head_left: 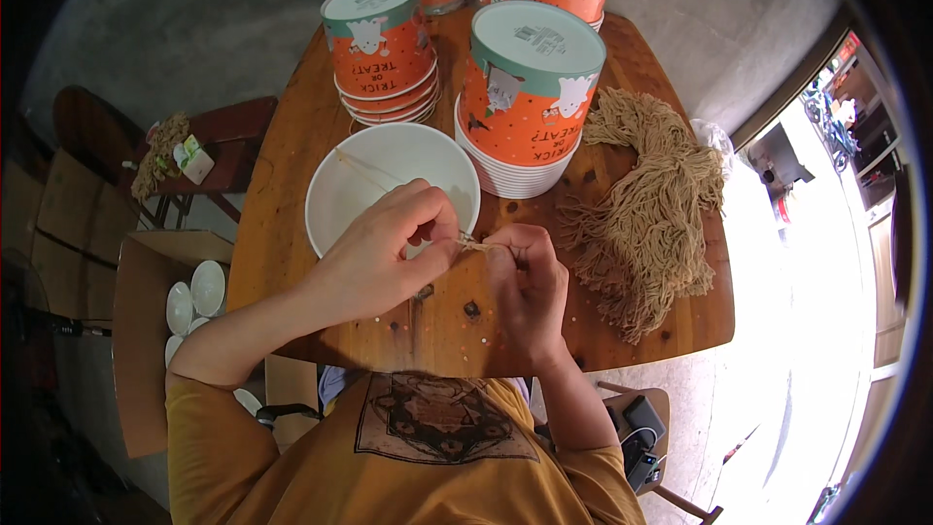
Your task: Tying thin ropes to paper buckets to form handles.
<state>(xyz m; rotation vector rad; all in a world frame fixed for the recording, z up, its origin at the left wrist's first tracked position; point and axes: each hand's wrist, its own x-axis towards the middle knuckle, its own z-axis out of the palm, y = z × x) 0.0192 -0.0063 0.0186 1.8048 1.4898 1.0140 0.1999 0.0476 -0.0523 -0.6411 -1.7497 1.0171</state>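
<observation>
A white-lined bucket (330, 190) stands mouth up on the wooden table in front of me. A strand of tan cord (360, 167) crosses its opening and runs toward my fingers. My left hand (389, 248) reaches over the bucket's near rim, thumb and fingers pinched on the cord. Just right of the bucket, my right hand (530, 277) is closed on the same cord. Between the two hands the cord looks twisted or looped; whether it is knotted I cannot tell. A large bundle of tan cords (651, 224) lies to the right.
Upside-down stacks of orange buckets (530, 87) (379, 49) stand behind the bucket, with more at the table's (282, 272) far edge. At left, a cardboard box (141, 350) holds several white cups or buckets. A chair (656, 408) carries dark devices at lower right.
</observation>
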